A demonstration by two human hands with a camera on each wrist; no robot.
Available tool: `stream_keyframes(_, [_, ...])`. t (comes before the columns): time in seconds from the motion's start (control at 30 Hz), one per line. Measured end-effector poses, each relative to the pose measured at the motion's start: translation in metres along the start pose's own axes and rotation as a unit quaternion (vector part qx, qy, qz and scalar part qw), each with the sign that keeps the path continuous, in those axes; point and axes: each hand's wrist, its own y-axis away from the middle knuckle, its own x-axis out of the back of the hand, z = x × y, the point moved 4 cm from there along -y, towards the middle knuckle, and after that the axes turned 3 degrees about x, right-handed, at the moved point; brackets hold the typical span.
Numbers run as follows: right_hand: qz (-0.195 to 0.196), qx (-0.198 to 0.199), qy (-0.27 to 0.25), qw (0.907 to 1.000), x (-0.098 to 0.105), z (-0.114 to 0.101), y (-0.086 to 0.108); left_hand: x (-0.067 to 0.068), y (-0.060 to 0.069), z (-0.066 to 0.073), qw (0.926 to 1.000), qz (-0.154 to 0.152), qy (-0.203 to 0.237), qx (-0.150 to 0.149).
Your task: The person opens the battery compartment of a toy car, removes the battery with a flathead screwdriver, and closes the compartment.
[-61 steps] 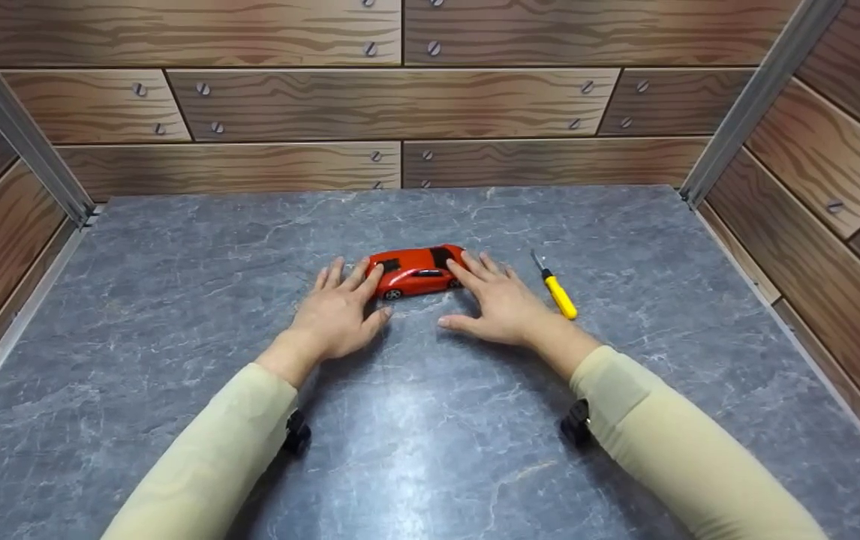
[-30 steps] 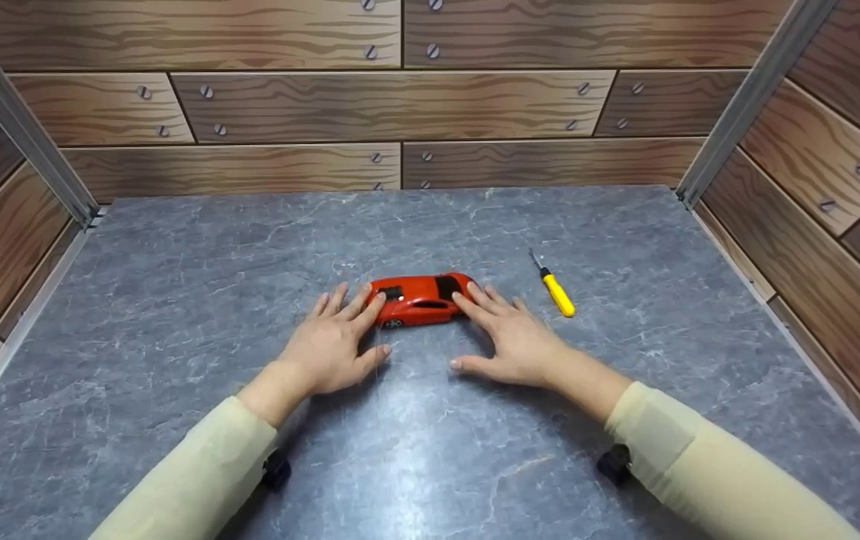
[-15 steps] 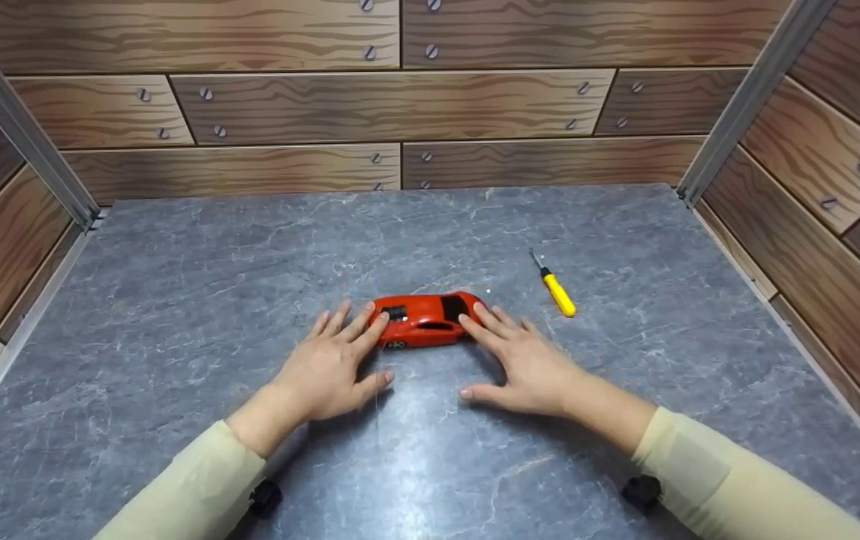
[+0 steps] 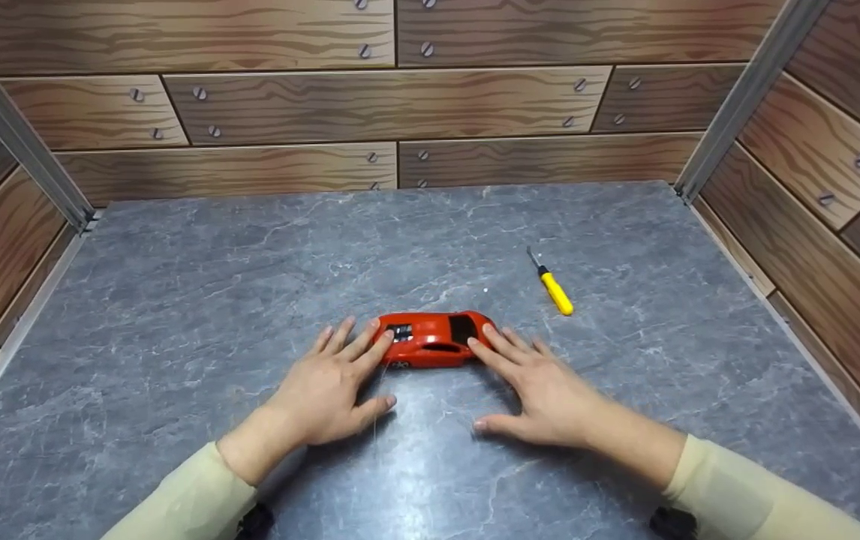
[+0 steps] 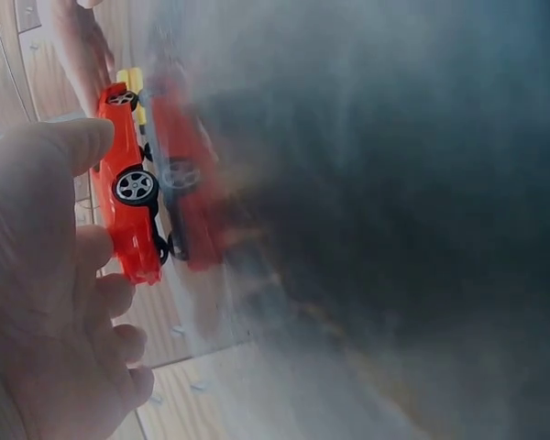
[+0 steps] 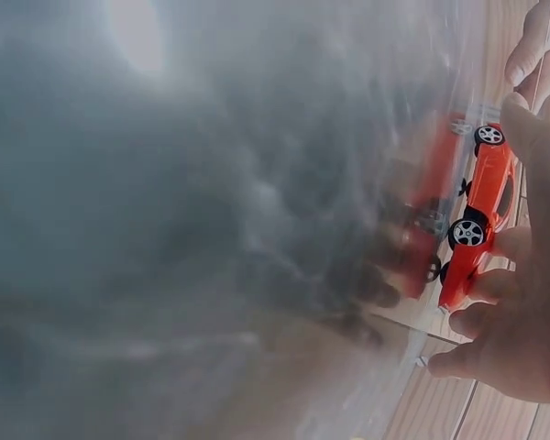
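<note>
A red toy car [image 4: 434, 339] with dark windows and a black engine cover stands on its wheels on the grey marbled tabletop [image 4: 287, 255]. At its left end, my left hand [image 4: 329, 390] touches the body with outstretched fingertips, the thumb lying apart on the near side. My right hand [image 4: 550, 394] touches the opposite end, beside the dark windscreen, its fingers also extended. Both wrist views show the car from the side, with silver-spoked wheels [image 5: 135, 186] and its reflection in the surface. Neither palm covers the car.
A screwdriver [image 4: 554, 289] with a yellow handle lies behind and to the right of the car. Wood-patterned panels [image 4: 392, 105] wall the table at the back and sides, with metal posts [image 4: 745, 105] at the rear corners.
Both hands and the red toy car have moved together toward the near side of the table, the car drifting slightly right. The screwdriver stays where it was.
</note>
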Motion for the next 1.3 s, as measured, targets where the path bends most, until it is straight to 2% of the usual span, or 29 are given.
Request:
stream_keyframes(0.23, [-0.013,-0.007,-0.009,0.9999,-0.001,-0.002,0.011,-0.001,0.005,0.004,1.0000,0.003,0.000,-0.006])
stream_keyframes(0.7, [-0.001,0.005,-0.009,0.9999,-0.001,-0.002,0.015,-0.001,0.006,0.007,0.9996,0.005,-0.025,-0.012])
stream_keyframes(0.87, [0.004,0.015,-0.036,0.9992,0.003,-0.001,0.014,0.000,0.007,0.005,0.9996,0.016,-0.020,-0.014])
stream_keyframes(1.0, [0.033,0.017,-0.076,0.9964,0.009,0.003,0.010,0.003,0.005,0.001,0.9994,0.028,-0.010,-0.016])
stream_keyframes(1.07, [0.050,0.018,-0.102,0.9934,0.012,0.007,0.006,0.005,0.004,-0.003,0.9993,0.030,0.009,-0.019])
stream_keyframes(1.17, [0.080,0.016,-0.145,0.9860,0.015,0.015,-0.002,0.008,-0.001,-0.009,0.9970,0.032,0.068,-0.018])
stream_keyframes(1.23, [0.097,0.008,-0.177,0.9793,0.015,0.021,-0.007,0.008,-0.004,-0.014,0.9923,0.031,0.119,-0.015])
stream_keyframes(1.3, [0.112,-0.001,-0.213,0.9706,0.014,0.027,-0.012,0.006,-0.008,-0.019,0.9846,0.029,0.172,-0.008])
